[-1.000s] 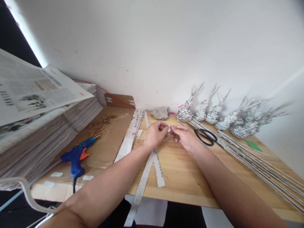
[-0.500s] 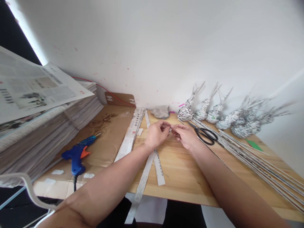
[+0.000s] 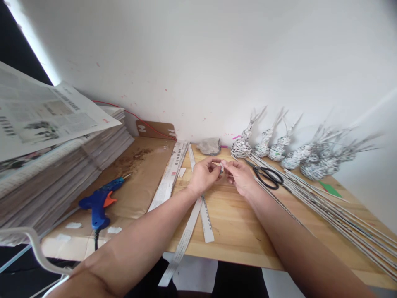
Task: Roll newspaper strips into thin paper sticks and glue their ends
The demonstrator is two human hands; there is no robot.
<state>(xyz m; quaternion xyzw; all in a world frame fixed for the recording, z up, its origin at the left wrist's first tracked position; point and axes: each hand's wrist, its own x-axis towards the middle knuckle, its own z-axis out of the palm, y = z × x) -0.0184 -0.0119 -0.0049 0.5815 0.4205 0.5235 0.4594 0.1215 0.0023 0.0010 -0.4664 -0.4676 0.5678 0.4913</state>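
Note:
My left hand (image 3: 204, 176) and my right hand (image 3: 238, 176) meet fingertip to fingertip above the wooden table (image 3: 245, 231), both pinched on the end of a narrow newspaper strip (image 3: 221, 166). Long newspaper strips (image 3: 189, 231) trail from under my left hand toward me and hang over the table's front edge. A shorter strip (image 3: 207, 219) lies beside them on the wood.
Black scissors (image 3: 267, 177) lie just right of my right hand. Rolled paper rods (image 3: 325, 207) run along the right side, woven paper figures (image 3: 263, 145) stand by the wall. A blue glue gun (image 3: 99, 202) rests on cardboard (image 3: 136, 182) beside a newspaper stack (image 3: 56, 165).
My hands have stayed together at the same spot, the fingers shifting slightly on the strip's end. The view has moved a little.

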